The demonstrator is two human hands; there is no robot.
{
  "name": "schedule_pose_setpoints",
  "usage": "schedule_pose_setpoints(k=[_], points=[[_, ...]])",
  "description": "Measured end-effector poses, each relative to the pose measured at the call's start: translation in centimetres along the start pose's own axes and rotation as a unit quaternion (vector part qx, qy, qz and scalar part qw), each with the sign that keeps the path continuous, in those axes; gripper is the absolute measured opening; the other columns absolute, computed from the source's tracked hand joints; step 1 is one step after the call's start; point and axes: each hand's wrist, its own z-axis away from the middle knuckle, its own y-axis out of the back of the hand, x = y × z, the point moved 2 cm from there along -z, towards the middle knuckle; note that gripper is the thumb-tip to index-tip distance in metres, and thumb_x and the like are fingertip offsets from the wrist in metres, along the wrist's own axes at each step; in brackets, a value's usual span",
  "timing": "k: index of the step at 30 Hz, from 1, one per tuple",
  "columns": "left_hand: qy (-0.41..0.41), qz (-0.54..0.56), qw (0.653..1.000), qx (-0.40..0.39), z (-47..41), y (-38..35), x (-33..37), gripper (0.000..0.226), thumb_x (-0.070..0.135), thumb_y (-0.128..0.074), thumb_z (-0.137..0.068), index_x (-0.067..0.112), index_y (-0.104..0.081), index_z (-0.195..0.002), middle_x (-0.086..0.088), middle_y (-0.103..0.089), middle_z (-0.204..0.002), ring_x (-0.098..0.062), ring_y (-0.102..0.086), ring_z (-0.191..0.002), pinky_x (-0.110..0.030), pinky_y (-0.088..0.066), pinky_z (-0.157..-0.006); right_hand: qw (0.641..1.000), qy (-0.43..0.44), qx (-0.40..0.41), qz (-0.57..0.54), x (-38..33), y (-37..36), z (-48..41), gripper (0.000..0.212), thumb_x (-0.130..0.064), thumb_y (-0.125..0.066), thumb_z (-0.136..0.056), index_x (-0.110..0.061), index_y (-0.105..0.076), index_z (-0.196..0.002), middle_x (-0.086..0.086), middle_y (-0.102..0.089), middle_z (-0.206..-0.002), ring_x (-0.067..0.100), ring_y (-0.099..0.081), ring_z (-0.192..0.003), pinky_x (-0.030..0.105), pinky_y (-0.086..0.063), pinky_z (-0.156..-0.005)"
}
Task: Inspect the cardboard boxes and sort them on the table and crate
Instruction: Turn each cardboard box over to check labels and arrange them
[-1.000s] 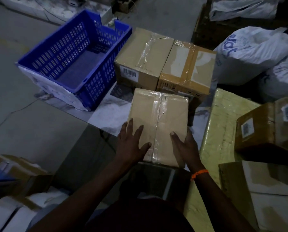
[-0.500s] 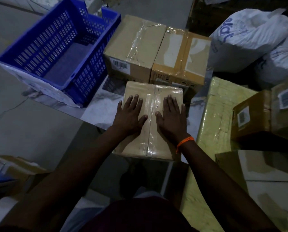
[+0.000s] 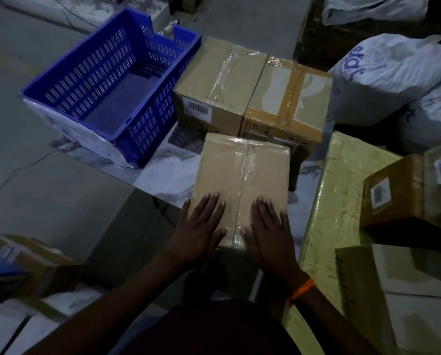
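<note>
Now both our palms lie flat and open, left hand point(image 3: 197, 230) and right hand point(image 3: 266, 233), on the taped box point(image 3: 242, 180) at the bench point(image 3: 163, 172) edge; we should press evenly, feeling for dents.

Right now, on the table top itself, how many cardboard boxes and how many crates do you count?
Cardboard boxes: 3, the one under both hands, the barcode one, the brown-taped one
Blue crates: 1
Total: 4
</note>
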Motion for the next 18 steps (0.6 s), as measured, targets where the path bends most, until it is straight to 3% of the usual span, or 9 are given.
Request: schedule_pose_setpoints(k=[6, 12, 15, 18], points=[[0.006, -0.004, 1.000, 0.021, 0.4, -0.3, 0.4, 0.063, 0.050, -0.028, -0.106, 0.015, -0.032, -0.158, -0.009, -0.020, -0.168, -0.027, -0.018, -0.155, -0.064, -0.024, -0.118, 0.999, 0.031, 0.021, 0.010, 0.0, -0.7, 2.0, 0.071, -0.054, -0.032, -0.106, -0.009, -0.034, -0.161, 0.010, -0.023, -0.170, 0.025, -0.015, -0.159, 0.047, -0.003, -0.126], [0.010, -0.005, 1.000, 0.010, 0.0, -0.6, 0.1, 0.063, 0.052, -0.026, -0.106, 0.018, -0.033, -0.158, -0.006, -0.020, -0.168, -0.024, -0.016, -0.156, -0.062, -0.024, -0.118, 0.999, 0.028, 0.026, 0.008, 0.1, -0.8, 1.5, 0.068, -0.053, -0.032, -0.105, -0.012, -0.035, -0.160, 0.008, -0.027, -0.169, 0.021, -0.015, -0.158, 0.050, -0.007, -0.125], [0.011, 0.065, 0.998, 0.004, -0.4, -0.3, -0.4, 0.064, 0.055, -0.034, -0.104, 0.021, -0.033, -0.158, -0.003, -0.017, -0.169, -0.023, -0.010, -0.157, -0.061, -0.025, -0.119, 0.997, 0.029, 0.044, -0.062, 0.4, -0.2, 0.7, 0.062, -0.048, -0.039, -0.104, -0.012, -0.044, -0.154, 0.010, -0.035, -0.166, 0.021, -0.017, -0.157, 0.050, -0.012, -0.125], [0.079, 0.194, 0.977, 0.035, -1.6, 1.7, -1.2, 0.065, 0.049, -0.056, -0.098, 0.020, -0.039, -0.153, -0.006, -0.014, -0.169, -0.023, -0.010, -0.155, -0.047, -0.023, -0.122, 0.977, 0.001, 0.129, -0.169, 1.8, 1.0, -1.4, 0.056, -0.034, -0.061, -0.099, -0.005, -0.052, -0.146, 0.017, -0.043, -0.157, 0.032, -0.036, -0.149, 0.053, -0.031, -0.120]])
